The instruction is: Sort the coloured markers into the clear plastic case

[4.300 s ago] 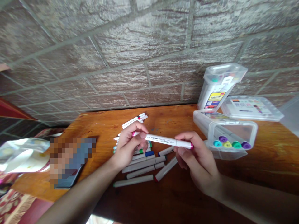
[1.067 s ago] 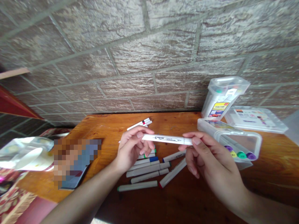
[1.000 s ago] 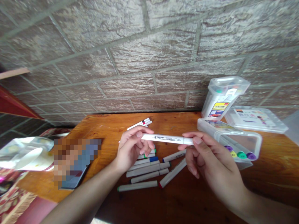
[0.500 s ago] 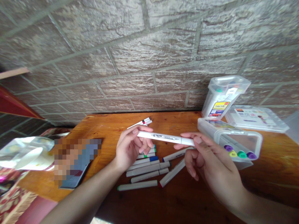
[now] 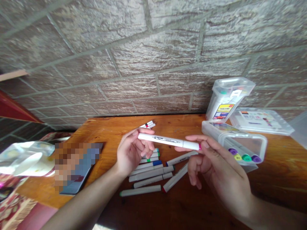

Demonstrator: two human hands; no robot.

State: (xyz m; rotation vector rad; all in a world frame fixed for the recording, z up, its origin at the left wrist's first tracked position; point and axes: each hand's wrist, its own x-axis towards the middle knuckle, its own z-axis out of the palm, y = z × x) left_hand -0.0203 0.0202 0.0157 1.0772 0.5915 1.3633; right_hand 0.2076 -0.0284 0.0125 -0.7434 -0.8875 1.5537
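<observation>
A white marker pen (image 5: pixel 166 141) with black print and a pink right end is held level above the table. My left hand (image 5: pixel 129 151) pinches its left end between thumb and fingers. At the pink end, my right hand (image 5: pixel 222 174) grips it with thumb and fingertips, the lower fingers curled. Below the hands lie several loose markers (image 5: pixel 148 174) with green, blue and red ends, some partly covered by my left hand. Behind that hand, a few white markers (image 5: pixel 149 124) lie together, one with a red band.
On the right, an open clear case (image 5: pixel 240 137) lies on its side with several markers inside. Behind it stand a clear marker box (image 5: pixel 224 99) and a flat plastic case (image 5: pixel 262 121). A phone (image 5: pixel 79 179) lies left on the wooden table (image 5: pixel 107 127), beside a white cup (image 5: pixel 35 163). A brick wall rises behind.
My right hand's thumb has shifted slightly toward the marker's end, so its pink end now shows. Both hands still hold the marker; the view has shifted slightly.
</observation>
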